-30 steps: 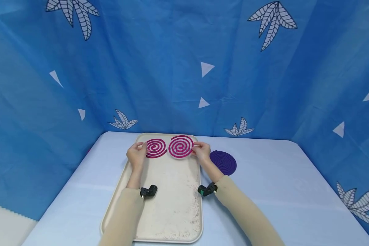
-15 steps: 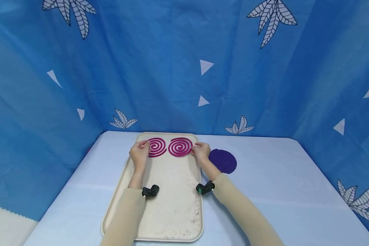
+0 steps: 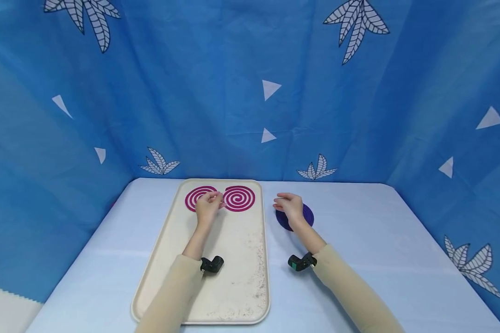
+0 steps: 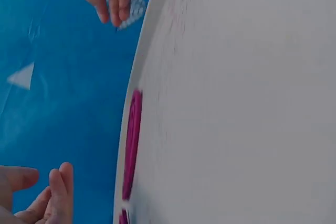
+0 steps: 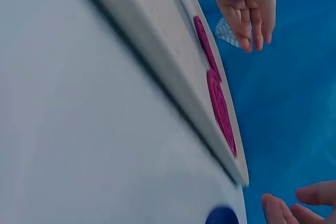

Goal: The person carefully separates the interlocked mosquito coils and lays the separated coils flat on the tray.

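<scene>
Tray (image 3: 233, 282), x1: L magenta coil (image 3: 192, 200) & R magenta coil (image 3: 239, 199) flat, side by side at far end (2 total); L one partly hidden by L hand (image 3: 209, 207). Est. these 2 placed; purple disc (image 3: 308, 216), x1, outside, on white tablecloth (image 3: 371, 240) to R of tray, partly hidden by R hand (image 3: 290, 207), prob. not dealt with yet. Grip: L thumb & fingers apart, nothing held; R likewise apart, empty. R hand close to disc, contact not seen. Hands: 2.

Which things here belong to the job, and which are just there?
Job, likely:
left magenta spiral
right magenta spiral
tray under both
purple coil by the right hand

Just there:
blue backdrop
table
</scene>
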The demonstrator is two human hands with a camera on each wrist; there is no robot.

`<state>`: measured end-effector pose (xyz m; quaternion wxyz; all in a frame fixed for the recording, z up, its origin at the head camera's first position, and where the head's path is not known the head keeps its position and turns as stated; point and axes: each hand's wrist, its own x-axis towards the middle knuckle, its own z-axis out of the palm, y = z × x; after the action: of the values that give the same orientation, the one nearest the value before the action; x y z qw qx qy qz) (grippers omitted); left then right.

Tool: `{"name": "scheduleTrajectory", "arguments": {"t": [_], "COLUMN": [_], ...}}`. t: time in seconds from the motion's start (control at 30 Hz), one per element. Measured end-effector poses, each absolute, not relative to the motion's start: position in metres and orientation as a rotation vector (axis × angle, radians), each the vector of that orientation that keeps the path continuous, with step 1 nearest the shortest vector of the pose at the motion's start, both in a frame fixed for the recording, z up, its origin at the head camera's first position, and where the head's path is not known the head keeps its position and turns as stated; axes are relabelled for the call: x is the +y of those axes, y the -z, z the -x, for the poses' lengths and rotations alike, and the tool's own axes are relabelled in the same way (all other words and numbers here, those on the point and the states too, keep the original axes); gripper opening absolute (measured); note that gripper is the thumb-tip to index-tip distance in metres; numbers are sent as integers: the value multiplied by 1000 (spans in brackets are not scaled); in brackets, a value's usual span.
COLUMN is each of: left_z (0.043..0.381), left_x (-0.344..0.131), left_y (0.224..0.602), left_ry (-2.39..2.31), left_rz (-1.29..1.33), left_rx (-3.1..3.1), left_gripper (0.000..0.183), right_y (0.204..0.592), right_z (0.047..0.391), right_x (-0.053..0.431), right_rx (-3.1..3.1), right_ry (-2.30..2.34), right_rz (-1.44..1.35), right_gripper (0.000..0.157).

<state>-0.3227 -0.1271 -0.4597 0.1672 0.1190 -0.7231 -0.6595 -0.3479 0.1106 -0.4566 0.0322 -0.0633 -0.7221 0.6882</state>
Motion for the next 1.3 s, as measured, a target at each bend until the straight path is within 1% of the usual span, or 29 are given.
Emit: {"name": "scheduleTrajectory", "arguments": {"t": [0.2,0.37,0.5,0.6,0.7,0.87,0.97,1.07,1.17,1.2,1.3], "left_z": [314,308,307,307,308,308,308,307,308,308,308], "left_x": [-87,-51,-25,-8,4,15,14,13,14,14,15], "left_y": [453,453,456,461,466,469,469,470,470,471,471], "left_ry": [1947,2007,2045,2020,1997,2068,2131,2221,2310,2343,2373], "left_rz": [-276,-181,-119,-98,-71,-32,-50,-91,-146,-162,-163], "left_rx": [-2195,-2280,-2378,-2488,-2568,-2595,-2585,-2520,-2429,-2397,-2359], "left_gripper": [26,29,38,47,55,64,66,65,61,60,57], "right_y": [457,460,470,482,485,478,478,479,486,492,497], "right_z": [334,325,322,322,319,313,314,314,317,320,323], "right_x": [161,188,200,208,211,207,205,204,205,207,209], "right_rx": [-2276,-2329,-2360,-2318,-2333,-2437,-2456,-2442,-2377,-2318,-2254], "right_ry": [-1957,-1840,-1775,-1773,-1778,-1735,-1712,-1721,-1790,-1829,-1887], "right_rz": [227,270,282,214,220,286,294,317,266,208,154], "right_gripper": [32,31,32,33,34,35,34,32,33,32,34]}}
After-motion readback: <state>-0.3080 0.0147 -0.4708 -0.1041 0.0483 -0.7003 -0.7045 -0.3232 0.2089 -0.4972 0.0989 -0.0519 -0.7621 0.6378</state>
